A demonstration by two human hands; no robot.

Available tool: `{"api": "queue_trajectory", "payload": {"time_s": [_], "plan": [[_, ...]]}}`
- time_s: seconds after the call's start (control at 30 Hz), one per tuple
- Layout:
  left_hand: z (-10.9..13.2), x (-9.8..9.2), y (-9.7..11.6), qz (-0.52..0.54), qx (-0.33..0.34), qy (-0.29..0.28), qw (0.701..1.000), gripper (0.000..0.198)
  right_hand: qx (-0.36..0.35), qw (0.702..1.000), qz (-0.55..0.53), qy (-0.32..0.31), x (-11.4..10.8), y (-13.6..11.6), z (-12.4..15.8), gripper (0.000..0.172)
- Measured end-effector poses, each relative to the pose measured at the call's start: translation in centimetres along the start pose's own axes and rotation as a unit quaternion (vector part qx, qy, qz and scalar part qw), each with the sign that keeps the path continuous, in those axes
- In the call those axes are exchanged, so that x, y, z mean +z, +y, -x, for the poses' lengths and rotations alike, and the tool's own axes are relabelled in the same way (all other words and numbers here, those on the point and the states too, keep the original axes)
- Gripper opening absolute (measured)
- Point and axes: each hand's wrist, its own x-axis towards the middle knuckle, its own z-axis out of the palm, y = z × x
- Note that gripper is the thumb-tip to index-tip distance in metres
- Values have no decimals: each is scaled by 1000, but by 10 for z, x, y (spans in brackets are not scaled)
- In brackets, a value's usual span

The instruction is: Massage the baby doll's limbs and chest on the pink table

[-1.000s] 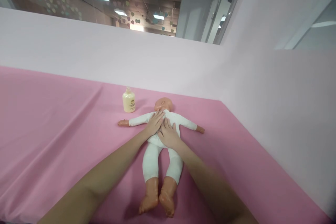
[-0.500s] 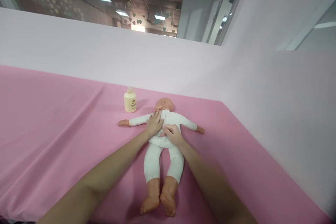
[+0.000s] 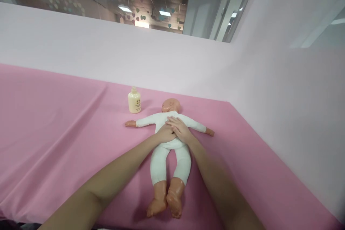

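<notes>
A baby doll [image 3: 172,144] with a white cloth body lies on the pink cover, its head away from me and its arms spread. My left hand [image 3: 166,133] rests on the middle of the doll's torso, its fingers partly hidden beneath my other hand. Across it lies my right hand [image 3: 181,129], with fingers stretched out towards the upper left over the doll's chest. Neither hand grips anything that I can make out.
A cream pump bottle [image 3: 134,101] stands on the pink cover [image 3: 67,125], behind the doll's outstretched left-side arm. A white wall [image 3: 113,50] rises along the back and right, with a window [image 3: 151,0] above.
My left hand has slid from the doll's upper chest down and right to the mid torso. My right hand has opened and now overlaps it. The doll's head looks turned more sideways.
</notes>
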Motion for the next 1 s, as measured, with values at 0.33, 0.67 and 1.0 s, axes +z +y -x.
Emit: {"api": "queue_trajectory", "payload": {"time_s": [0.33,0.67,1.0], "plan": [[0,-7,-8,204,-46,115,971,34,195,979,51,16,12,10,1,58],[0,-1,-17,83,-67,152,983,44,307,935,173,-45,22,-41,0,64],[2,-1,-18,71,-86,107,988,48,156,967,175,-100,16,-44,5,67]]}}
